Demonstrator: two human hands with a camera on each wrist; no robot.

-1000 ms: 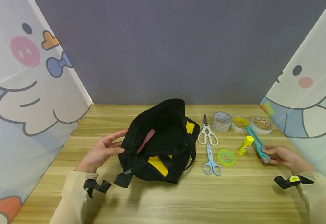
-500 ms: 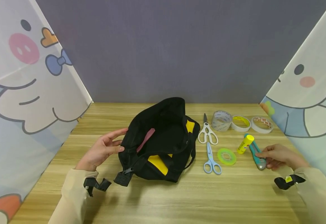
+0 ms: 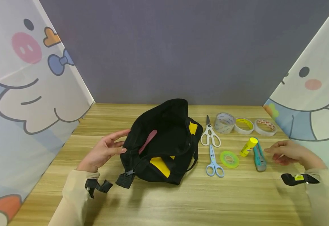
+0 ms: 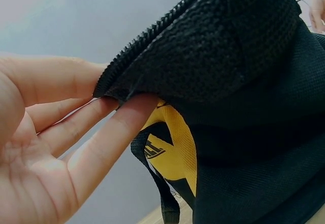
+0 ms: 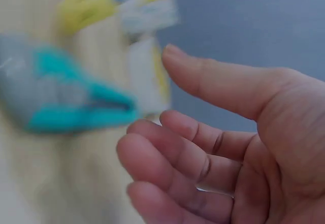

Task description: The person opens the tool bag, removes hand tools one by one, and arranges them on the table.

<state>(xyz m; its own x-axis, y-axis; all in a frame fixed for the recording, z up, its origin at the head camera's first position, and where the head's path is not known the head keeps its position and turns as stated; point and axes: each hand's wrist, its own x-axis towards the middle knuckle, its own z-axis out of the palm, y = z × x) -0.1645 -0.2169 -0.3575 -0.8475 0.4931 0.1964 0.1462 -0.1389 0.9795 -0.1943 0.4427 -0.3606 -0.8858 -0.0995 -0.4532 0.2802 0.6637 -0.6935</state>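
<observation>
My left hand (image 3: 102, 151) pinches the zippered edge of a black bag (image 3: 141, 131) between thumb and fingers. In the left wrist view the zipper teeth and a yellow panel of the bag (image 4: 244, 56) show close up. The bag's mouth gapes, and a pink strip-like thing (image 3: 148, 141) lies inside, its lower part hidden. On the right, a teal and grey utility knife (image 3: 259, 157) lies on the table beside a yellow glue stick (image 3: 248, 147). My right hand (image 3: 294, 153) is just right of the knife, apart from it, holding nothing, fingers loosely bent.
White-handled scissors (image 3: 210, 135), light blue scissors (image 3: 213, 164) and a green tape disc (image 3: 229, 159) lie between bag and knife. Behind them are a wide clear tape roll (image 3: 224, 124), a yellow-cored roll (image 3: 243, 126) and another roll (image 3: 265, 127). A grey panel (image 3: 181, 53) rises at the back.
My right hand has put the utility knife down next to the glue stick, let it go and drawn off to the right. The left hand and the bag have stayed put.
</observation>
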